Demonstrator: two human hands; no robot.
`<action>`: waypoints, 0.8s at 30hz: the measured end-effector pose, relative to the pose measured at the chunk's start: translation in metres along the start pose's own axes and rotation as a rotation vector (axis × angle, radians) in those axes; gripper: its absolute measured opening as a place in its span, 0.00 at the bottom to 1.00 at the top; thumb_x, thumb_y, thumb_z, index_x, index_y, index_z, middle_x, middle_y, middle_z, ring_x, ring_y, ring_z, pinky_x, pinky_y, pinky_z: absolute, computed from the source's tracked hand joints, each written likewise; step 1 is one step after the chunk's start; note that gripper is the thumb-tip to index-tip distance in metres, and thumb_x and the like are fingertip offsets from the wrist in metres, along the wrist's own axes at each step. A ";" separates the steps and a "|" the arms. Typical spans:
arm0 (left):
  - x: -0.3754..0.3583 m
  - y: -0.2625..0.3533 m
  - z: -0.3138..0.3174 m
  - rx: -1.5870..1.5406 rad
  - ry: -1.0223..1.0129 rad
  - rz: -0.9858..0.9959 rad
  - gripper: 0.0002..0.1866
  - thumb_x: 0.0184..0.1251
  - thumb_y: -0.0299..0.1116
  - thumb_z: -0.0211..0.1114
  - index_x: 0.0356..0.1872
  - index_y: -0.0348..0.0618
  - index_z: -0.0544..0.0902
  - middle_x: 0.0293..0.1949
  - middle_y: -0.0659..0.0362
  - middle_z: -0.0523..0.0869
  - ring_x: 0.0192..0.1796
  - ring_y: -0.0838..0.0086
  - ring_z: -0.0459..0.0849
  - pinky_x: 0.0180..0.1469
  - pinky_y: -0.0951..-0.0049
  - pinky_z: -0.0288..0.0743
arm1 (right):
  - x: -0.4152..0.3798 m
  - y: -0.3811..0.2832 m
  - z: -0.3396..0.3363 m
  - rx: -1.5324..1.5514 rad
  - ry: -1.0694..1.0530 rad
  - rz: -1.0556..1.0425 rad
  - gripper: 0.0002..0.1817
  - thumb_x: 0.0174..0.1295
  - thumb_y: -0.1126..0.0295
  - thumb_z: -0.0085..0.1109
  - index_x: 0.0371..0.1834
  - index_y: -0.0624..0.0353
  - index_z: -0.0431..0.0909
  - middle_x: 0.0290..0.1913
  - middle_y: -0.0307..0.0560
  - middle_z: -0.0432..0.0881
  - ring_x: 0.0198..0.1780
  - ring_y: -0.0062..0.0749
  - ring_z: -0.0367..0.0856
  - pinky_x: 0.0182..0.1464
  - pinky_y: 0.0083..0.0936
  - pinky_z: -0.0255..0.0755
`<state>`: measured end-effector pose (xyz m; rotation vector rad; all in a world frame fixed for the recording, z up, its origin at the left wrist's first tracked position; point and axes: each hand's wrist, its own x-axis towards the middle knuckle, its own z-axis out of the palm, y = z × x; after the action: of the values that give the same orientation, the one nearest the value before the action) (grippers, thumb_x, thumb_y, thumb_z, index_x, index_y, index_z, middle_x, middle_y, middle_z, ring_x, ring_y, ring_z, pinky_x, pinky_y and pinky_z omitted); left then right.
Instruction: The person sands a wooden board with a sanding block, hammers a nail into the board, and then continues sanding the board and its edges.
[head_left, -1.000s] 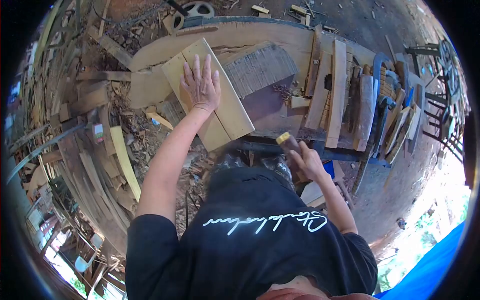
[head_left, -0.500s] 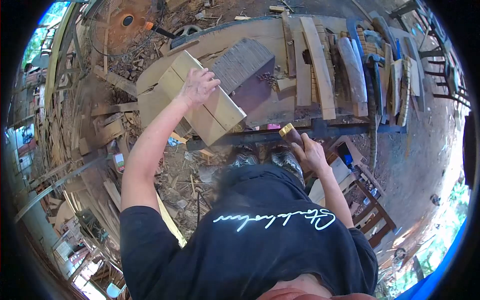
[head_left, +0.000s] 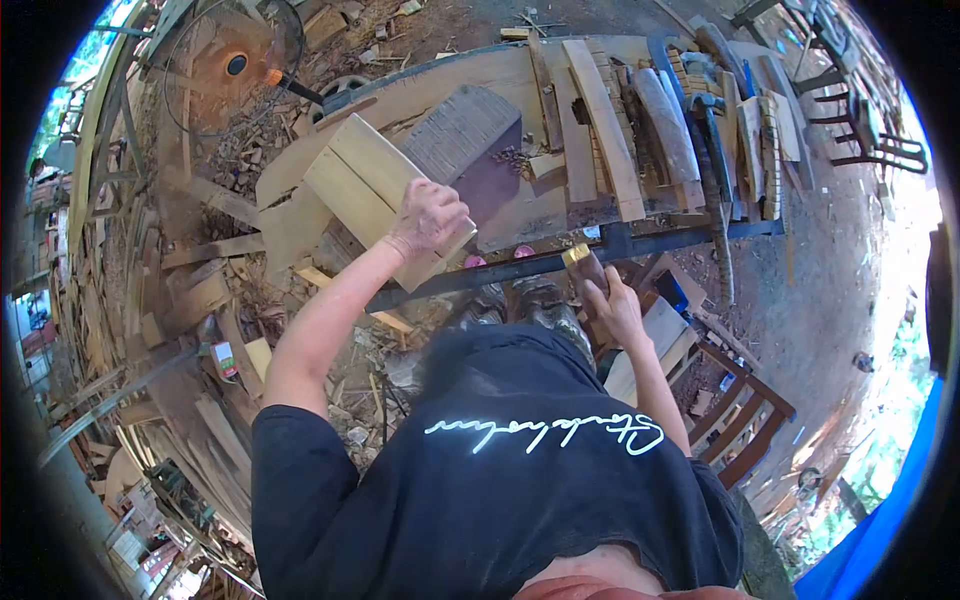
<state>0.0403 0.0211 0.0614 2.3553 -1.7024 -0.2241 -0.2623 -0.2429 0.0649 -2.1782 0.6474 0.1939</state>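
My left hand [head_left: 432, 215] has its fingers curled over the lower right end of a pale wooden piece [head_left: 358, 172], which shows a long seam between its boards. The piece lies slanted on the workbench [head_left: 400, 105], near its front edge. In my right hand [head_left: 615, 308] is a dark brown block [head_left: 591, 271] with a golden-yellow end, held just in front of the bench and apart from the pale piece. Behind the piece sits a grey, weathered wood block [head_left: 462, 132].
Wood pieces [head_left: 605, 130] lie in a row along the bench's right side, with a hammer [head_left: 708, 140] among them. A fan [head_left: 236, 66] stands at back left. Scrap wood covers the left floor; a slatted wooden chair [head_left: 745, 410] is at right.
My left hand has slid along the pale piece toward its near right end, and its fingers are more curled. The right hand still holds the block. The view has shifted slightly.
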 end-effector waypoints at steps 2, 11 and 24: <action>-0.010 0.001 0.011 -0.080 0.147 -0.098 0.14 0.68 0.41 0.62 0.52 0.54 0.83 0.52 0.61 0.82 0.59 0.67 0.77 0.65 0.56 0.62 | 0.015 -0.015 0.020 0.084 0.021 -0.012 0.21 0.70 0.51 0.57 0.48 0.60 0.71 0.37 0.68 0.83 0.41 0.67 0.82 0.41 0.51 0.73; -0.016 0.021 0.056 0.118 0.492 -0.999 0.36 0.73 0.54 0.54 0.78 0.55 0.59 0.77 0.41 0.54 0.78 0.43 0.50 0.74 0.38 0.44 | 0.127 -0.119 0.086 0.289 -0.034 -0.167 0.22 0.71 0.51 0.55 0.49 0.61 0.69 0.36 0.72 0.81 0.43 0.72 0.80 0.43 0.52 0.72; -0.002 0.033 0.041 0.037 0.365 -1.155 0.38 0.73 0.53 0.52 0.80 0.54 0.54 0.79 0.39 0.47 0.80 0.42 0.43 0.75 0.35 0.36 | 0.212 -0.188 0.108 0.020 -0.185 -0.393 0.23 0.68 0.52 0.60 0.48 0.63 0.68 0.37 0.70 0.82 0.42 0.70 0.80 0.41 0.54 0.72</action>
<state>-0.0007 0.0096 0.0309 2.8646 -0.0667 0.0678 0.0242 -0.1442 0.0497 -2.1877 0.1117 0.1760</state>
